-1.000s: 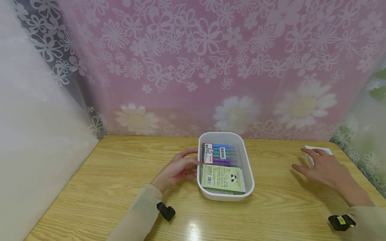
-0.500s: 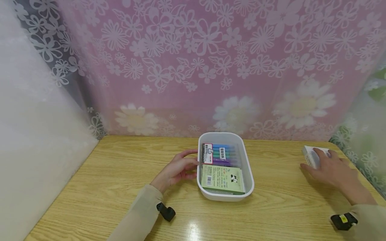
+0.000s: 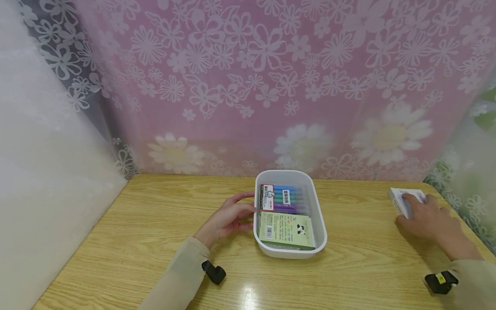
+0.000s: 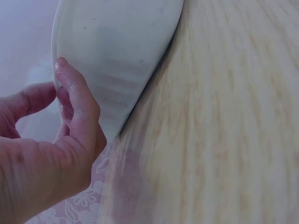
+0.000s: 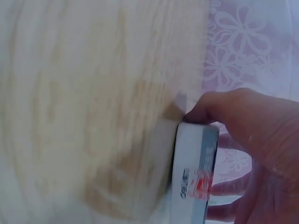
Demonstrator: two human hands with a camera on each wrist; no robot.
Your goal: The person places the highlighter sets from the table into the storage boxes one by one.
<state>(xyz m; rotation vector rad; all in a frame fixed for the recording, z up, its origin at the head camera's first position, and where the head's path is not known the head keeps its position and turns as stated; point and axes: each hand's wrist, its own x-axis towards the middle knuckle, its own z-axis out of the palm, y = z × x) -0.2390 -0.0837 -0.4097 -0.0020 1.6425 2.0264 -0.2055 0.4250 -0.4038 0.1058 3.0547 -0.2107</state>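
A white plastic bin [image 3: 284, 254] stands mid-table. Inside it a clear pack of coloured pens [image 3: 290, 198] lies behind a pale green box [image 3: 286, 228] with a panda printed on it. My left hand [image 3: 228, 217] holds the bin's left rim; in the left wrist view the bent fingers [image 4: 84, 112] lie against its outer wall. Off to the right, my right hand [image 3: 428, 217] grips a small white box [image 3: 399, 198] from above. Thumb and fingers sit on opposite sides of this box, seen in the right wrist view with red and dark print on its end.
The wood-grain table [image 3: 174, 206] ends at a pink flowered curtain [image 3: 232, 107] close behind the bin. Whitish sheeting [image 3: 58, 150] hangs along the left side, and a flowered sheet [image 3: 472, 181] borders the right. Each wrist wears a small black camera [image 3: 214, 272].
My right hand has moved slightly right onto the white box and closed its thumb and fingers about it. The left hand and the bin have stayed put.
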